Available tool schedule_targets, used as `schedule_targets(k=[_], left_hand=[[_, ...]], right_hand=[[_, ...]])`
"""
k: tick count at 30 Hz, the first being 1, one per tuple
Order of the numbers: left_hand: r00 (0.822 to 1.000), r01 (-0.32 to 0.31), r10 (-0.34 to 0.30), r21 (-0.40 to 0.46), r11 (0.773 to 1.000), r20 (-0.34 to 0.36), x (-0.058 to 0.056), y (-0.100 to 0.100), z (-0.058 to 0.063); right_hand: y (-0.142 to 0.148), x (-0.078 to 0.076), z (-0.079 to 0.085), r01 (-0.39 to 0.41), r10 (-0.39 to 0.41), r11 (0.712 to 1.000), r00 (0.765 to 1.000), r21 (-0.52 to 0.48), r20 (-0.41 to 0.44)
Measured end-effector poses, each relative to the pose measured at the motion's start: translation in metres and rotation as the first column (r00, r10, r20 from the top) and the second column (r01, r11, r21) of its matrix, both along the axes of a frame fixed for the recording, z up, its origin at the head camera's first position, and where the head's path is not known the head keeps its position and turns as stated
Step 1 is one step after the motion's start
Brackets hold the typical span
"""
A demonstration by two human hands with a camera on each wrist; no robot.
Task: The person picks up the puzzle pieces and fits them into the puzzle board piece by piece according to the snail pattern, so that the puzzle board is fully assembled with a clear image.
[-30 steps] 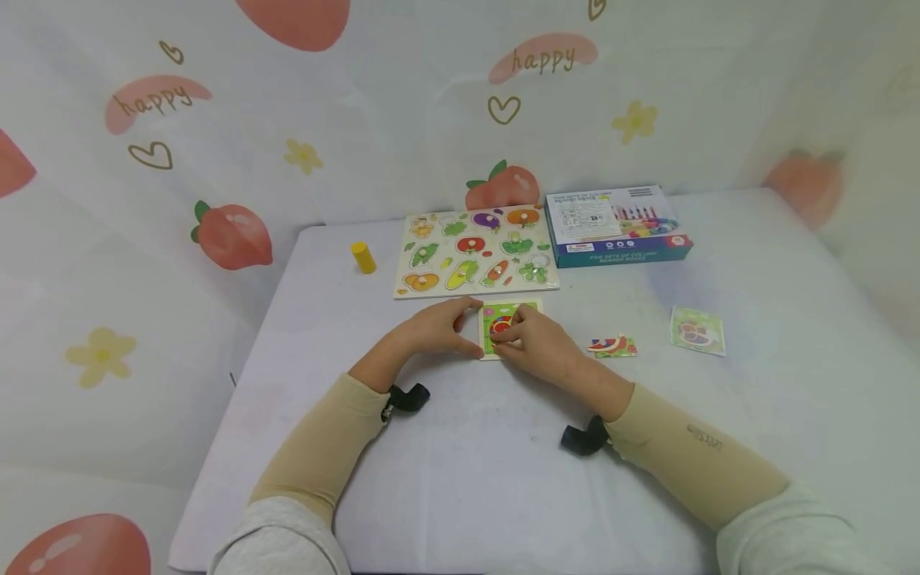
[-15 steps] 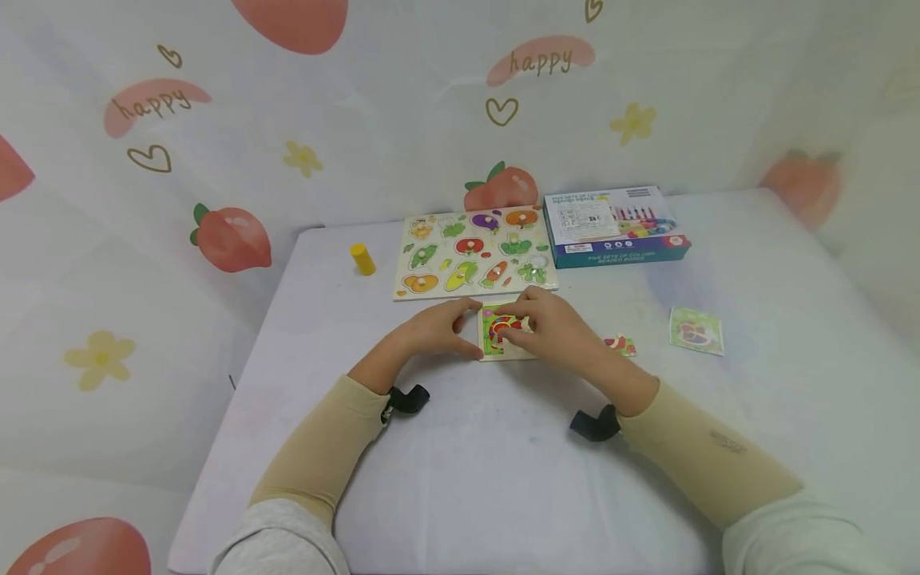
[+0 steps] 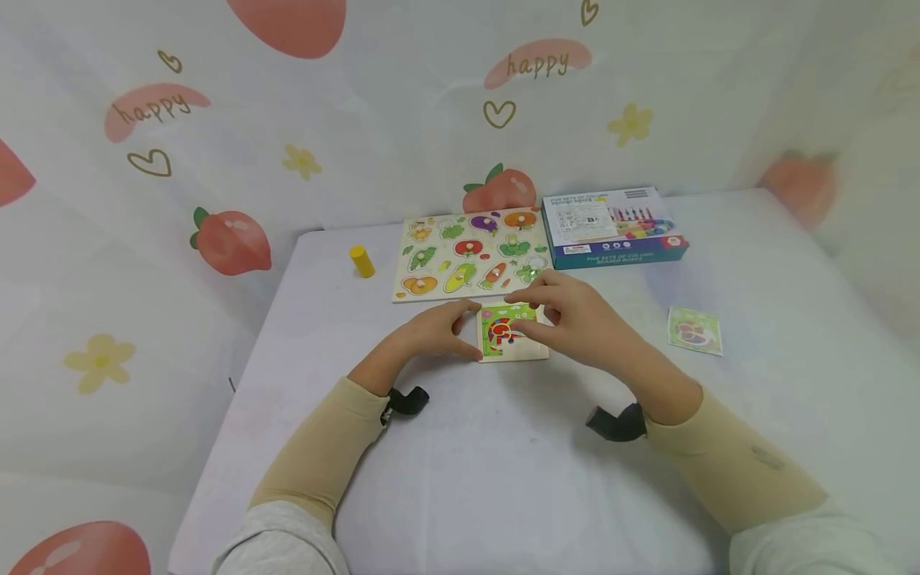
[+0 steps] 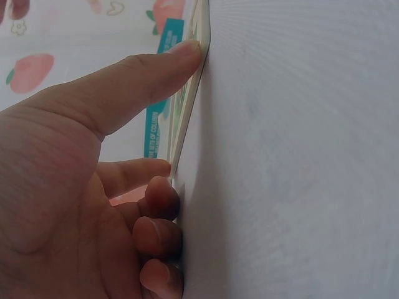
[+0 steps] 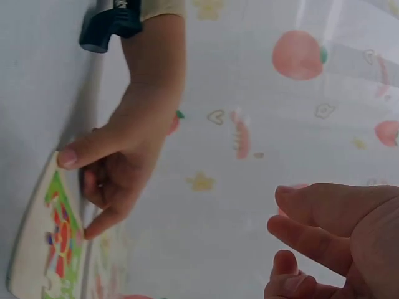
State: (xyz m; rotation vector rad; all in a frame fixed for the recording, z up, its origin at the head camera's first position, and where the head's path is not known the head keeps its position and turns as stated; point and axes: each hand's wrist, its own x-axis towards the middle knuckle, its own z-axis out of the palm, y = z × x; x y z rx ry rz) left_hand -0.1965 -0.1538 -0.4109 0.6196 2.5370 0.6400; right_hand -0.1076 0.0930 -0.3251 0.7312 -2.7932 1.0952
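In the head view a small square jigsaw board [image 3: 528, 351] lies flat on the table. Colourful pieces fill its left and upper part, and bare wood shows at lower right. My left hand [image 3: 431, 329] holds the board's left edge, thumb at the near corner and index finger at the far one. The left wrist view shows that thumb [image 4: 181, 56] pressed on the board's edge. Over the board's right side hovers my right hand [image 3: 585, 319], thumb and index finger apart. Nothing shows between its fingers in the right wrist view. Loose pieces right of the board are hidden behind it.
Behind the jigsaw lies a wooden vegetable peg puzzle [image 3: 453, 255]. A boxed set [image 3: 611, 228] stands at its right, and a yellow cylinder [image 3: 362, 262] at its left. A small picture card [image 3: 695, 331] lies on the table's right side.
The right hand has lifted off the jigsaw pieces and moved right, now covering the loose pieces beside the board. The left hand has stayed at the board's edge.
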Motion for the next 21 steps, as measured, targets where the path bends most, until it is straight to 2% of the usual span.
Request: schedule_targets(k=[13, 21], left_hand=[[1.0, 0.007, -0.007, -0.003, 1.0, -0.003, 0.0, 0.0, 0.001], [1.0, 0.005, -0.005, -0.004, 1.0, 0.0, -0.001, 0.0, -0.001]], right_hand=[[0.025, 0.013, 0.025, 0.026, -0.028, 0.999, 0.996, -0.029, -0.079], [0.045, 0.013, 0.035, -0.012, 0.003, 0.998, 0.989, -0.063, -0.148]])
